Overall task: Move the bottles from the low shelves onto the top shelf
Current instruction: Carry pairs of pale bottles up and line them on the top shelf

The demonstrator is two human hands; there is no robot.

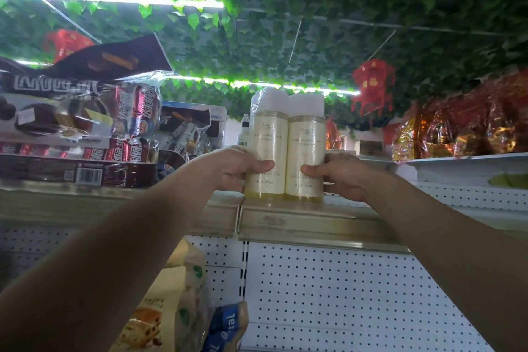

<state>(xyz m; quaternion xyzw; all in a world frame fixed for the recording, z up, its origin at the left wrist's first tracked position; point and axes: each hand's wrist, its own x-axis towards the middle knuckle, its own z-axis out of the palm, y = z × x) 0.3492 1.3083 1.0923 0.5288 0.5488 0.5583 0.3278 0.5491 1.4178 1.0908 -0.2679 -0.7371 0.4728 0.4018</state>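
Pale-yellow shrink-wrapped bottle pair [286, 148] standing at the top shelf [300, 218] front edge | left hand [237, 168] and right hand [341, 176] are gripping its sides, thumbs in front | probably steadying it to slide back

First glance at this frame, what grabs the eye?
Two pale yellow bottles, shrink-wrapped together, stand upright at the top shelf's front edge, centre frame. The left hand and right hand each keep a grip on one side. Green ivy covers the ceiling overhead.
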